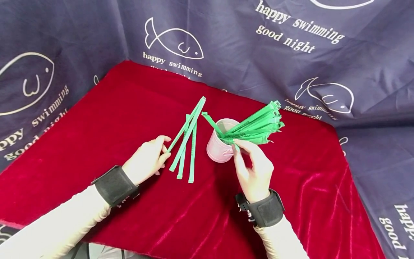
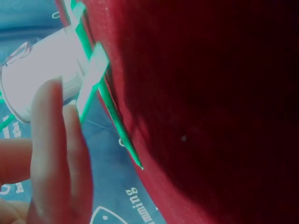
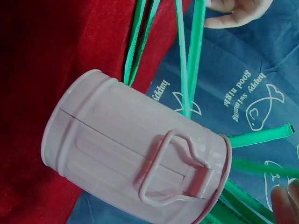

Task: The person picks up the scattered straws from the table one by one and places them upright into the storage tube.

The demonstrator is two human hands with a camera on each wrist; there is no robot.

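Observation:
My left hand (image 1: 145, 158) pinches the near end of a thin green wrapped straw (image 1: 179, 138) between thumb and fingers; its far end is raised and crosses other straws. Under it, several more green straws (image 1: 193, 154) lie fanned on the red cloth. To their right stands a small pale pink metal bucket (image 3: 135, 144) with a wire handle on its side. A thick bunch of green straws (image 1: 262, 124) leans out of it to the right, and a single one (image 1: 211, 122) leans left. At the bucket's rim, my right hand (image 1: 255, 167) pinches a green straw end.
The red velvet cloth (image 1: 106, 118) covers the table and has wrinkles on the right. A dark blue curtain (image 1: 226, 36) with white fish and lettering hangs behind and at both sides. Each wrist wears a black band (image 1: 116, 185).

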